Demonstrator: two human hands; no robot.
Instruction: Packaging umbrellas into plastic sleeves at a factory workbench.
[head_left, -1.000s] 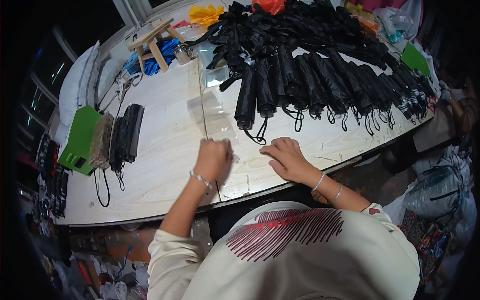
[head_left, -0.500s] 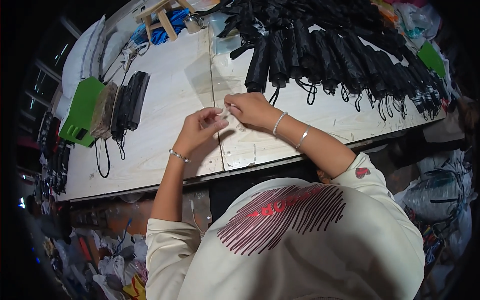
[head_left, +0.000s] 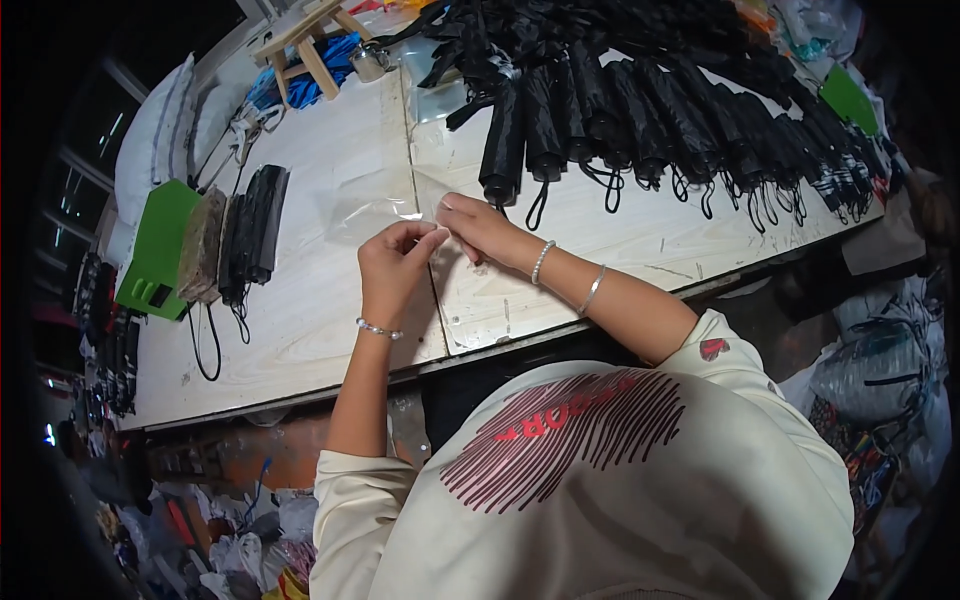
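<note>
A clear plastic bag (head_left: pixel 378 212) lies spread over the table beyond my hands, its near edge at my fingertips. My left hand (head_left: pixel 393 268) is closed on that edge, thumb and forefinger pinched together. Beside it, my right hand (head_left: pixel 482 228) has its fingers curled at the other part of the same edge; its fingertips are partly hidden. Just past my right hand, folded black umbrellas (head_left: pixel 545 125) lie in a row with their wrist loops toward me.
A heap of loose black umbrellas (head_left: pixel 600 25) fills the far right. At left stand a green board (head_left: pixel 160 250), a brown block (head_left: pixel 202 245) and a few folded umbrellas (head_left: pixel 255 220). A wooden stool (head_left: pixel 305 50) and a glass jar (head_left: pixel 370 62) are at the back of the table (head_left: pixel 300 310).
The plastic bag has swung to the left and now spreads further past my left hand. My fingers have closed tighter at its edge, and the whole view has tilted slightly.
</note>
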